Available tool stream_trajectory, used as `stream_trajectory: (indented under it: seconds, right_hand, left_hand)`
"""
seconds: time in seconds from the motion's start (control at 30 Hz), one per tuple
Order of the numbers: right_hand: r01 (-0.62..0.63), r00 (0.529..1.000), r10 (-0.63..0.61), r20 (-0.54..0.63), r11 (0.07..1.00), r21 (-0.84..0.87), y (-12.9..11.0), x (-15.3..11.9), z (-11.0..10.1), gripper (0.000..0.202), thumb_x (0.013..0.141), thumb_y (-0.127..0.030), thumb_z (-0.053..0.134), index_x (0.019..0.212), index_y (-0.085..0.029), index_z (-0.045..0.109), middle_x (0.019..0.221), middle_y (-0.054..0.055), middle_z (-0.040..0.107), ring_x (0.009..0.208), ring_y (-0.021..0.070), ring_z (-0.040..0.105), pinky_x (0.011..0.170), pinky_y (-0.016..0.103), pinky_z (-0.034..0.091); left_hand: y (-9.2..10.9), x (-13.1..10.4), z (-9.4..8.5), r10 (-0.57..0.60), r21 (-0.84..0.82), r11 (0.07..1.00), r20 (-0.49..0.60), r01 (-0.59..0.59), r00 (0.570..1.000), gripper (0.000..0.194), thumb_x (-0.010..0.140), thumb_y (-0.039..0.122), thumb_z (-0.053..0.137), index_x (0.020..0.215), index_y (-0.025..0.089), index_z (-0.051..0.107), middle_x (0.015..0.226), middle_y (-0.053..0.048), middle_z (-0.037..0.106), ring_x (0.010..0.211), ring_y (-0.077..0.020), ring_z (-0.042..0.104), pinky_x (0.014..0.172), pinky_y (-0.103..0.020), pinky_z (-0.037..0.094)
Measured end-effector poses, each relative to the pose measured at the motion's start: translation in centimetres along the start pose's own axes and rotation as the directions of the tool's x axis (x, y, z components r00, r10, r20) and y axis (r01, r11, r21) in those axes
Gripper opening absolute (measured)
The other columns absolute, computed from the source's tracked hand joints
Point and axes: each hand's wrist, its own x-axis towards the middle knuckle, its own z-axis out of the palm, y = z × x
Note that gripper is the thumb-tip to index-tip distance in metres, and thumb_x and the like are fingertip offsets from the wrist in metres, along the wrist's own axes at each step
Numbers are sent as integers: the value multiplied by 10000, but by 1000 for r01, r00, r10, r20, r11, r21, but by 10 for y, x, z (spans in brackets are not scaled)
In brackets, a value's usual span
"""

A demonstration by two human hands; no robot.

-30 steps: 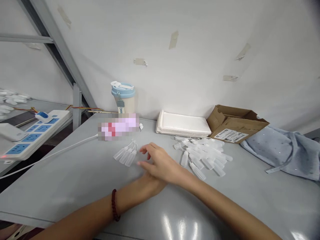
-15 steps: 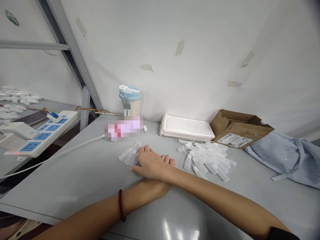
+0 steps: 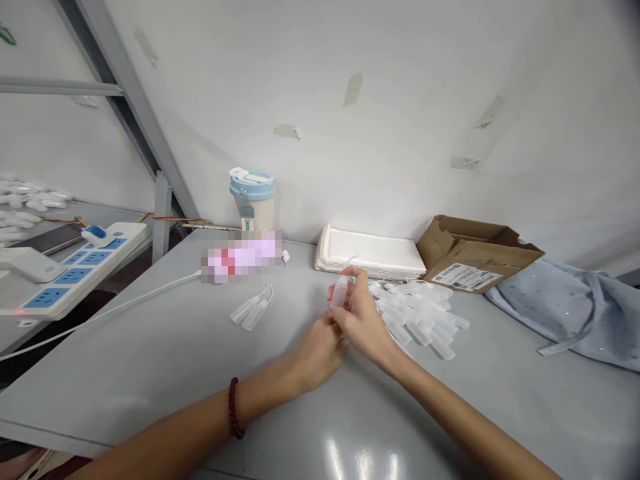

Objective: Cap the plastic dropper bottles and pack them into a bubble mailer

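Note:
Between the fingers of my right hand [image 3: 364, 319] is a small translucent plastic bottle [image 3: 339, 293], upright, with a thin white strap at its top. My left hand [image 3: 319, 352] is curled closed just below it, its fingertips meeting the right hand; what it grips, if anything, is hidden. Two similar bottles [image 3: 256, 315] lie on the grey table [image 3: 200, 373] to the left. A loose pile of such bottles [image 3: 420, 317] spreads to the right, partly behind my right hand.
Behind my hands are a stack of white trays [image 3: 373, 252] and a lidded cup [image 3: 255, 200]. An open cardboard box [image 3: 475, 253] and blue-grey cloth [image 3: 575, 313] lie right. Left are a blurred pink object [image 3: 245, 257], a white cable [image 3: 135, 303] and a power strip [image 3: 85, 273].
My hands were crossed, the right one over bottles at the left. They have uncrossed, and the right hand has moved right with a bottle in its fingers. Fewer bottles show at the left.

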Motion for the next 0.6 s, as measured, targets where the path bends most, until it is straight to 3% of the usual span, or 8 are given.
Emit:
stream_trajectory:
  seconds: [0.1, 0.17, 0.33, 0.47, 0.6]
  right_hand:
    - [1, 997, 9, -81, 993, 115, 10, -12, -17, 450, 666, -72, 330, 1037, -295, 204, 784, -61, 471, 580, 111, 484, 510, 223, 401]
    - [2, 993, 16, -118, 988, 152, 16, -22, -26, 429, 665, -69, 333, 1017, -292, 230, 754, -69, 468, 573, 109, 466, 525, 225, 398]
    - [-34, 982, 59, -180, 990, 136, 36, -46, -40, 309, 683, -68, 357, 923, -260, 335, 724, -69, 480, 525, 100, 414, 503, 225, 340]
    - [-51, 982, 65, -175, 995, 83, 48, -54, -41, 261, 710, -59, 366, 893, -245, 372, 713, -54, 500, 591, 122, 459, 526, 233, 333]
    - [-35, 992, 38, -117, 999, 27, 45, -56, -40, 278, 756, -70, 417, 970, -243, 374, 763, -36, 554, 628, 134, 481, 529, 231, 337]
  left_hand:
    - [9, 3, -4, -42, -3, 999, 24, 42, 999, 66, 809, 125, 595, 856, 134, 640, 908, -51, 616, 803, -173, 583, 759, -338, 492]
    - [13, 6, -7, -95, -28, 995, 4, 95, 995, 90, 739, 69, 598, 766, 140, 646, 801, -35, 601, 720, -161, 558, 722, -312, 475]
    - [18, 12, -16, -197, -197, 960, 15, 197, 980, 35, 736, 188, 618, 756, 160, 626, 834, -35, 616, 780, -165, 588, 739, -274, 479]
    - [22, 12, -20, -259, -300, 917, 47, 261, 965, 134, 748, 283, 653, 815, 173, 615, 843, -27, 635, 812, -160, 605, 743, -255, 483]
    - [32, 10, -20, -328, -516, 798, 58, 310, 943, 147, 770, 310, 672, 799, 178, 615, 849, -3, 635, 834, -146, 628, 806, -253, 478]
